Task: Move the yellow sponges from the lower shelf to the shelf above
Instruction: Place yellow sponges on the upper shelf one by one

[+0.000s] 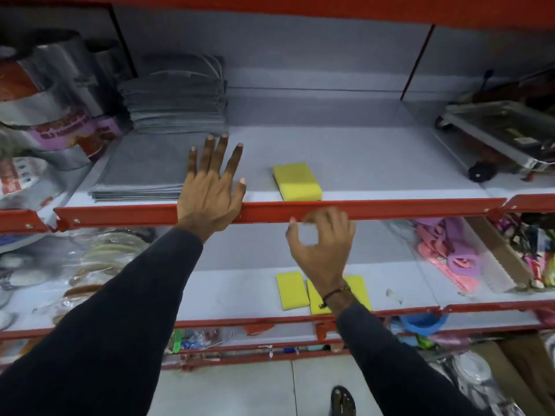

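Observation:
One yellow sponge [297,181] lies on the upper shelf [360,163], close to its red front rail [390,208]. Three more yellow sponges lie on the lower shelf [240,289]: one on the left [292,290], one in the middle [316,301] and one on the right [359,291], the last two partly hidden by my right wrist. My left hand [210,190] rests flat over the red rail, fingers spread, holding nothing. My right hand [321,244] hovers just below the rail, fingers loosely curled and empty.
A stack of grey cloths [177,100] and a flat grey mat [141,172] sit left of my left hand. Silver packets [45,94] crowd the far left. A metal tray on wheels [504,130] stands at the right. Pink and purple items [447,253] fill the lower right.

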Demonstrator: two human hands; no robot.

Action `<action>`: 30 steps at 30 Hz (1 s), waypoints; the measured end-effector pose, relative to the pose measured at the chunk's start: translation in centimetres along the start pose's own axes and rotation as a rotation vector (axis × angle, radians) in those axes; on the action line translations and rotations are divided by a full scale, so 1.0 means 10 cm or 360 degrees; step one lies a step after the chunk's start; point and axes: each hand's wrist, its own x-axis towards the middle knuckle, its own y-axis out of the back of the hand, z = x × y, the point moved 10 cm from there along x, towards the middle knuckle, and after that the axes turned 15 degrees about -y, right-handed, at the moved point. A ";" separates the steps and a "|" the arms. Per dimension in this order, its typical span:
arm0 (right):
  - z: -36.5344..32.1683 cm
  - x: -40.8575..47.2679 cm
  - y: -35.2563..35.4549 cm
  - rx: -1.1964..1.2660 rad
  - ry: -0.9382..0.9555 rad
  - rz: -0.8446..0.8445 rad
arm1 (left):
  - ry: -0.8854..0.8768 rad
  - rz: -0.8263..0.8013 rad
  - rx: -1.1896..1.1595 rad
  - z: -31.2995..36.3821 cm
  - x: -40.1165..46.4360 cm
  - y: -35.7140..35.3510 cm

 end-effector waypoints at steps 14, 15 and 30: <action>0.86 -1.77 -1.43 -0.0950 0.0145 -0.1720 | 0.0000 -0.0014 0.0013 -0.02 0.04 -0.02; 0.69 -1.65 -1.34 -0.0771 0.0171 -0.1634 | 0.0005 -0.0023 0.0013 -0.02 0.04 -0.02; 0.39 1.10 -0.14 -0.0389 -0.0471 -0.0607 | 0.0039 -0.0079 -0.0002 -0.01 0.00 -0.02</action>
